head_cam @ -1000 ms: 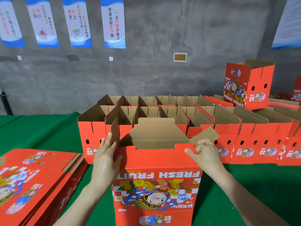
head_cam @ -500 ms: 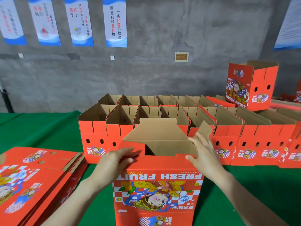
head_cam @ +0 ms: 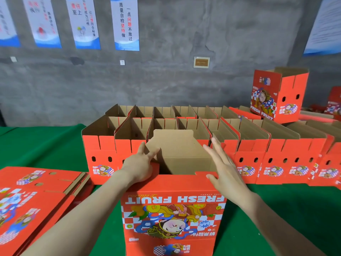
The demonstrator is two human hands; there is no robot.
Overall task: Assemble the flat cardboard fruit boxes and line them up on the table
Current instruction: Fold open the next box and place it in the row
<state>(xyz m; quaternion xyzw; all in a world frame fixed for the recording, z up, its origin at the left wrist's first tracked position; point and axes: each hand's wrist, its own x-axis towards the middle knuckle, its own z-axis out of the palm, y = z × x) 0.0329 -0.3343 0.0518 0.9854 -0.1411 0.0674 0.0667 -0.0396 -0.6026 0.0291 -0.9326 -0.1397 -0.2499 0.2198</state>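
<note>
Box under assembly [head_cam: 173, 202] stands upright at the near edge of the green table [head_cam: 46, 145], centre of view. Its printed front faces the camera with the "FRESH FRUIT" lettering upside down. The top is open, brown interior visible, and the tall rear flap [head_cam: 173, 141] is upright. Left hand [head_cam: 138, 169] rests on the box's left top corner. Grip spread: fingers straight, index and middle parted, their tips touching the brown card at the left side of the opening. Right hand [head_cam: 225, 170] is at the right top corner. Grip spread: fingers straight and fanned, thumb on the front rim, nothing pinched. Whether the palm touches the side flap cannot be told. Just behind the box are two rows of assembled boxes [head_cam: 249, 159], open tops up, side by side across the table. Left of the box lies a stack of flat boxes [head_cam: 33, 200]. Far right, one assembled box [head_cam: 276, 95] sits higher, on other cartons. Posters [head_cam: 126, 23] hang on the grey wall [head_cam: 184, 80].
</note>
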